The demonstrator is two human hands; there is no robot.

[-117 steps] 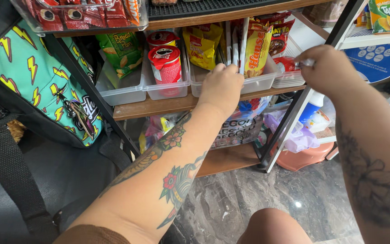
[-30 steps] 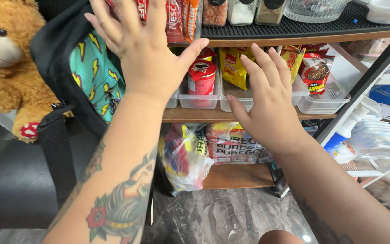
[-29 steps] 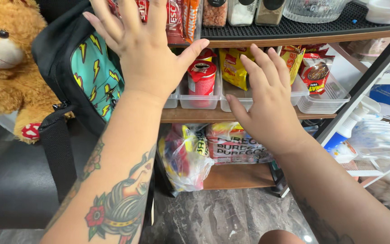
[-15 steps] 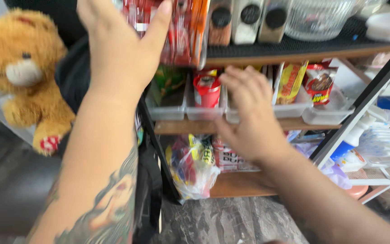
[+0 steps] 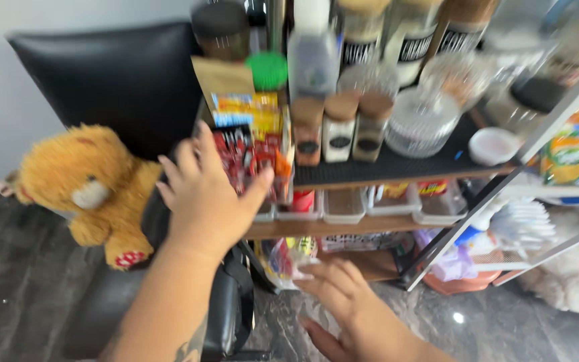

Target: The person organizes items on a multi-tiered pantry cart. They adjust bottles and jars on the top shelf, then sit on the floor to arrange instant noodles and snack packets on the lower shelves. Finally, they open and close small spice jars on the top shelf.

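Observation:
My left hand [image 5: 209, 194] is raised with fingers spread, palm toward a bunch of red snack packets [image 5: 244, 155] at the left end of a shelf rack; I cannot tell whether it touches them. My right hand [image 5: 353, 305] is lower, fingers apart and holding nothing, just in front of a colourful snack bag [image 5: 283, 258] on the bottom shelf. The view is blurred.
The rack's black-matted shelf [image 5: 403, 167] carries spice jars [image 5: 340, 127], a glass bowl [image 5: 423, 121], a small white bowl [image 5: 494, 144] and bottles. Clear bins [image 5: 343, 204] sit one shelf below. A brown teddy bear [image 5: 85, 188] rests on a black chair [image 5: 115, 80] to the left.
The view has pulled back and tilted up, showing the upper shelf. My right hand dropped from the clear bins to the bottom shelf. My left hand stays by the red packets.

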